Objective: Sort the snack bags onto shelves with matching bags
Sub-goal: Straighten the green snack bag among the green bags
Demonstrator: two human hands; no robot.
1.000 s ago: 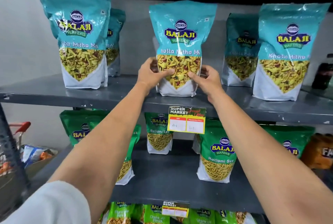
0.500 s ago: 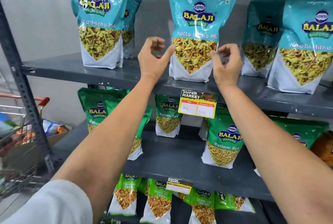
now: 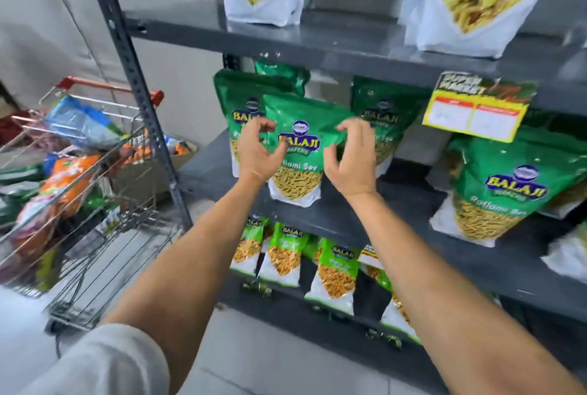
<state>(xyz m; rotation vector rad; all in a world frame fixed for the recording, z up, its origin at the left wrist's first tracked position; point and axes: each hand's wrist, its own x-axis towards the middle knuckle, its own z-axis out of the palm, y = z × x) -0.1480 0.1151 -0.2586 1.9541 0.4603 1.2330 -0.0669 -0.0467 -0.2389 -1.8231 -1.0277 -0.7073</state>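
Both hands, left [image 3: 258, 153] and right [image 3: 352, 159], hovered with curled fingers, grasping nothing, in front of a green foil Ratlami Sev snack bag [image 3: 298, 153] standing upright at the front edge of the grey metal middle shelf [image 3: 374, 220], matching green bags behind it.

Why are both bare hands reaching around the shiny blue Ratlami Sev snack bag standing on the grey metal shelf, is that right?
Not quite: that bag is green, not blue. The head view shows the left hand and right hand on either side of the shiny green Ratlami Sev snack bag, which stands on the grey metal shelf.
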